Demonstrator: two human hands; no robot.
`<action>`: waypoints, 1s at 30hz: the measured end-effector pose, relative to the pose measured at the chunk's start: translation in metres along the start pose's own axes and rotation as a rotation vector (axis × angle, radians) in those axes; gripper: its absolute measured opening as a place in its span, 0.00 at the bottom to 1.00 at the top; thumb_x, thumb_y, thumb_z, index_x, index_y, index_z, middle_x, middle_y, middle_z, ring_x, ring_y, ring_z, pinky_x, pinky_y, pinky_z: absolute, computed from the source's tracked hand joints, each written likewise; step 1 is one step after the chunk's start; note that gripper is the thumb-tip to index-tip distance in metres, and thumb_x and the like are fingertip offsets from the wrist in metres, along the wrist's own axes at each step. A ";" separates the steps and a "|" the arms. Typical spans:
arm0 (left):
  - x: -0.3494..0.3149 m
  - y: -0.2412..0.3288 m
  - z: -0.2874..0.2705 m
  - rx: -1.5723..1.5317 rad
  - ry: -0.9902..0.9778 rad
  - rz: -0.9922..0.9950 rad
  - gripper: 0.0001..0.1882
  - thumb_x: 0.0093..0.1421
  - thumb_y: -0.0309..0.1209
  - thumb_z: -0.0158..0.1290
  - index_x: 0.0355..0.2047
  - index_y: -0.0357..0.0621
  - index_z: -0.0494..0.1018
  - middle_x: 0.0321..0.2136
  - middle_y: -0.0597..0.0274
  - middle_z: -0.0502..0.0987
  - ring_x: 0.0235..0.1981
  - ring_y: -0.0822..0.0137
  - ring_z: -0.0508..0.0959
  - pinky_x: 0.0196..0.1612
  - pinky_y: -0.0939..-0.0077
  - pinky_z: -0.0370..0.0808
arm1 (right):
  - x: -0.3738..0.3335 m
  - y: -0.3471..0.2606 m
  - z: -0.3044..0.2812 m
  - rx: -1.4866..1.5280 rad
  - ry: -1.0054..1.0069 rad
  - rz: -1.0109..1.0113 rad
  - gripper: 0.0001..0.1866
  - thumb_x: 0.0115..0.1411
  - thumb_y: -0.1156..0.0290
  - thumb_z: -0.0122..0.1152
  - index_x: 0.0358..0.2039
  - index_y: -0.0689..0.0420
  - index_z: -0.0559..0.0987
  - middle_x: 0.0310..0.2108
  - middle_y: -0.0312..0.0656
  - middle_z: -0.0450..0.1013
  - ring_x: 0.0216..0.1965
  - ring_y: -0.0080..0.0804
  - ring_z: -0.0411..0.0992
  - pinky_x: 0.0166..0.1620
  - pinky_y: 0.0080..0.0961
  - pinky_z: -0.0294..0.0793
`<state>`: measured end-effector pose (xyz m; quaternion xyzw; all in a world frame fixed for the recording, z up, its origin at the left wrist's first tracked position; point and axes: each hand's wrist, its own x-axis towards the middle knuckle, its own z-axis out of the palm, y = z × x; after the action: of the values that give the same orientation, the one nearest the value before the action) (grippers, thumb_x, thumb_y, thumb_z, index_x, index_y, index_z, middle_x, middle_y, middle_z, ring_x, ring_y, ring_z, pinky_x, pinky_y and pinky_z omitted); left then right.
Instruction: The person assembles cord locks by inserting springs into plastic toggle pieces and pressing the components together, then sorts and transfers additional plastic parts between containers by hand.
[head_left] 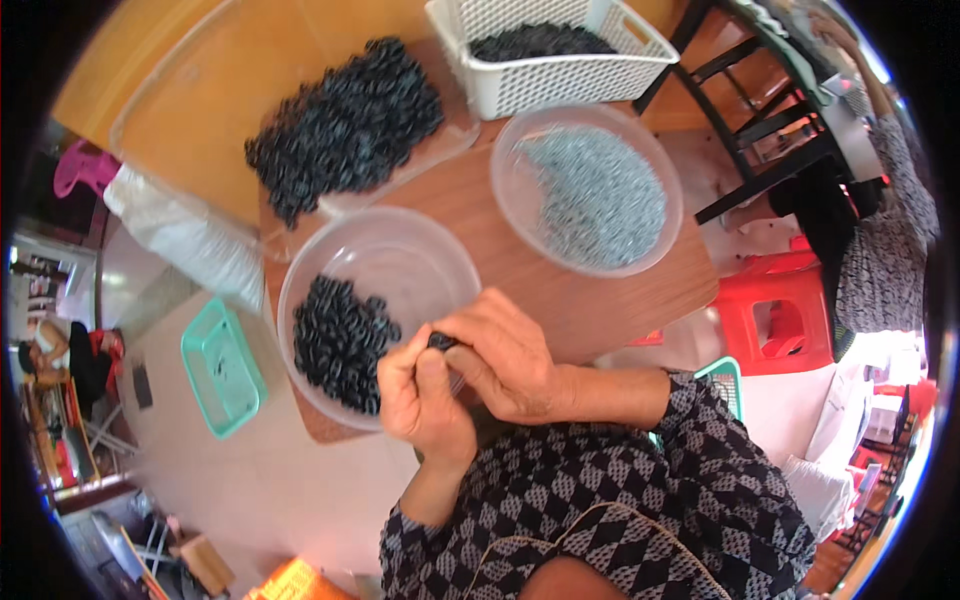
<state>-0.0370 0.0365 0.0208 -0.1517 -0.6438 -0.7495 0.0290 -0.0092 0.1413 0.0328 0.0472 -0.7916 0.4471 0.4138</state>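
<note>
My left hand and my right hand meet over the near edge of the table, fingers closed together around a small black part. The part is mostly covered by my fingers, and its exact kind does not show. Just left of my hands, a clear round bowl holds a heap of small, glossy black ring-like parts. Farther right, a second clear round bowl contains many thin silvery metal pieces, too small to tell their kind.
On the far side of the brown table, a larger black pile lies on clear plastic beside a white basket of black parts. A green tray stands on the floor at left, a red stool at right. Someone sits far left.
</note>
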 end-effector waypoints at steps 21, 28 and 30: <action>0.186 -0.024 -0.036 0.773 -0.352 0.187 0.08 0.49 0.22 0.54 0.32 0.39 0.75 0.27 0.54 0.79 0.29 0.59 0.79 0.34 0.67 0.73 | 0.200 0.205 -0.193 -0.994 0.098 0.119 0.15 0.54 0.66 0.56 0.40 0.61 0.77 0.34 0.47 0.76 0.33 0.38 0.74 0.40 0.31 0.72; 0.239 -0.047 -0.027 1.014 -0.360 0.465 0.09 0.49 0.22 0.53 0.32 0.43 0.76 0.29 0.53 0.78 0.33 0.52 0.78 0.36 0.61 0.73 | 0.163 0.139 -0.139 -0.797 0.060 -0.039 0.09 0.53 0.73 0.57 0.34 0.61 0.78 0.31 0.47 0.74 0.33 0.41 0.73 0.38 0.31 0.71; 0.248 -0.052 -0.027 1.076 -0.404 0.403 0.08 0.50 0.22 0.51 0.31 0.43 0.77 0.31 0.52 0.78 0.34 0.51 0.78 0.37 0.60 0.73 | 0.147 0.121 -0.129 -0.678 0.018 -0.004 0.07 0.53 0.74 0.57 0.33 0.61 0.77 0.31 0.46 0.73 0.34 0.41 0.72 0.38 0.32 0.71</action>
<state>-0.2906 0.0568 0.0329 -0.3739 -0.8835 -0.2553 0.1203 -0.0805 0.3531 0.0876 -0.0955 -0.8915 0.1582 0.4136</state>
